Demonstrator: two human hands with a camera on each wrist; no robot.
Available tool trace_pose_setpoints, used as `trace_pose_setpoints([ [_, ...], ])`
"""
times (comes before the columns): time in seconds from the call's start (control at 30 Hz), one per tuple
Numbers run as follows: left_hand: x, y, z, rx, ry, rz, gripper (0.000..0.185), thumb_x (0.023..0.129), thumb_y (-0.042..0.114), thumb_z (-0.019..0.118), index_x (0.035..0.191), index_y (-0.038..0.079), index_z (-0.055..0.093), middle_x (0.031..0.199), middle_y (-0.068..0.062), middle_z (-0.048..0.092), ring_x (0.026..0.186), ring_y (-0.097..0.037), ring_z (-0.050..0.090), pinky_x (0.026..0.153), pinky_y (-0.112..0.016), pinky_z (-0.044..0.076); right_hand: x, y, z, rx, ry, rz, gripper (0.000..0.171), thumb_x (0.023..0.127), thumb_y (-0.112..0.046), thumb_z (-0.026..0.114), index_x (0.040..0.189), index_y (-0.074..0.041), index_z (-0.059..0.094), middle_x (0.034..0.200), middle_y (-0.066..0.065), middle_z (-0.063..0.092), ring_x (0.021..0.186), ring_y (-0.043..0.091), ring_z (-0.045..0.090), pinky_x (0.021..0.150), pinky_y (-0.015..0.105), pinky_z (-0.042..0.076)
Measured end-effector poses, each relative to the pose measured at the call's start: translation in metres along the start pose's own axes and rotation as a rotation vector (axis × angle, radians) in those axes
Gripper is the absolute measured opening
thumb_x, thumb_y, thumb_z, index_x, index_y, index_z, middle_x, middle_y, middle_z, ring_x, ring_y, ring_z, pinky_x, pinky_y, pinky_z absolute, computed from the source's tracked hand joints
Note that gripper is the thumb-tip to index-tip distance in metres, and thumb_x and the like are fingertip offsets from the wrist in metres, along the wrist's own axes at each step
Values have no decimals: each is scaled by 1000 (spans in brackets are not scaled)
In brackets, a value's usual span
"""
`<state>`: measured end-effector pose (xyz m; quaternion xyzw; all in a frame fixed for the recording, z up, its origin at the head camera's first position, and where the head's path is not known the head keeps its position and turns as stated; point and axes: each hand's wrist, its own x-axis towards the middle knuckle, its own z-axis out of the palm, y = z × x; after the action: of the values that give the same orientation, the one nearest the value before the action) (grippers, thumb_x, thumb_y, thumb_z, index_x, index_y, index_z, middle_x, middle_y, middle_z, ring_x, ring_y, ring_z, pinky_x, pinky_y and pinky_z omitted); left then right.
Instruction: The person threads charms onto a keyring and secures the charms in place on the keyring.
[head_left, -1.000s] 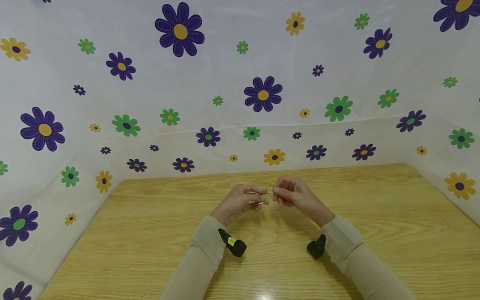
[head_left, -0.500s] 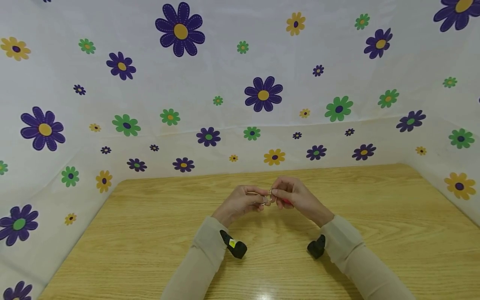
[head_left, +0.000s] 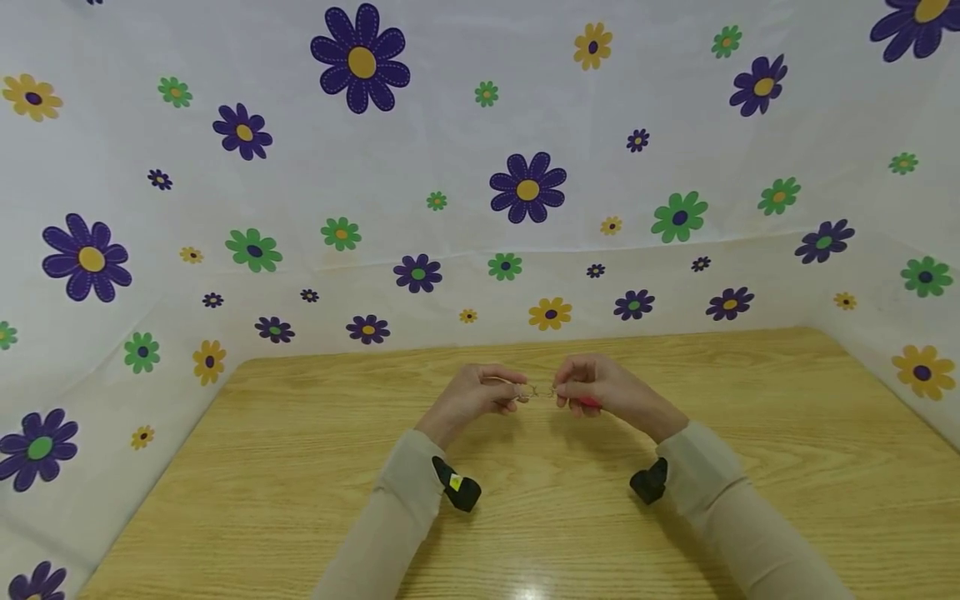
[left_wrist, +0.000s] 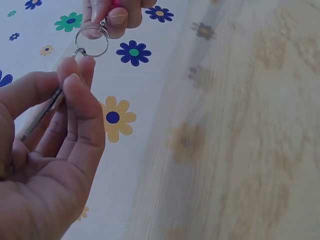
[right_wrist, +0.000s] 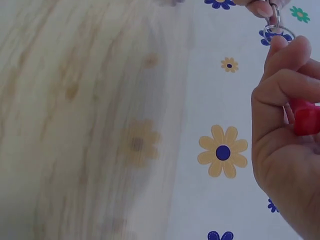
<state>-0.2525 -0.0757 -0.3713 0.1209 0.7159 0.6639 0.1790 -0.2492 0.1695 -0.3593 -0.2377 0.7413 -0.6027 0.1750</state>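
Note:
Above the middle of the wooden table [head_left: 225, 500] both hands meet over a small metal key ring [head_left: 542, 391] [left_wrist: 92, 40] [right_wrist: 278, 31]. My left hand [head_left: 480, 393] pinches a thin silvery key-like piece [left_wrist: 42, 113] between thumb and fingers, its tip hooked at the ring. My right hand [head_left: 596, 385] pinches the ring from the other side and curls round a small red object [right_wrist: 305, 119] [head_left: 588, 402] in its palm. In the right wrist view the ring sits at the fingertips [right_wrist: 280, 45].
White cloth walls printed with purple, green and yellow flowers [head_left: 527, 188] enclose the table on the back and both sides. Black wrist-camera mounts [head_left: 456, 487] [head_left: 649, 482] sit under the beige sleeves. Bare wood lies all round the hands.
The hands have drawn slightly apart, the right one moving right, so the ring now shows stretched between them. Both wrists have shifted outward a little.

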Motion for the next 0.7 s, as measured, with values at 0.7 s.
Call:
trace_pose_setpoints([
  [0.7, -5, 4, -20, 34, -21, 18, 33, 101, -4, 57, 134, -12, 57, 102, -16, 73, 83, -16, 71, 94, -48, 54, -15, 2, -30, -26, 42, 91, 22, 100, -2, 61, 116, 13, 61, 104, 21, 69, 82, 17, 67, 69, 28, 57],
])
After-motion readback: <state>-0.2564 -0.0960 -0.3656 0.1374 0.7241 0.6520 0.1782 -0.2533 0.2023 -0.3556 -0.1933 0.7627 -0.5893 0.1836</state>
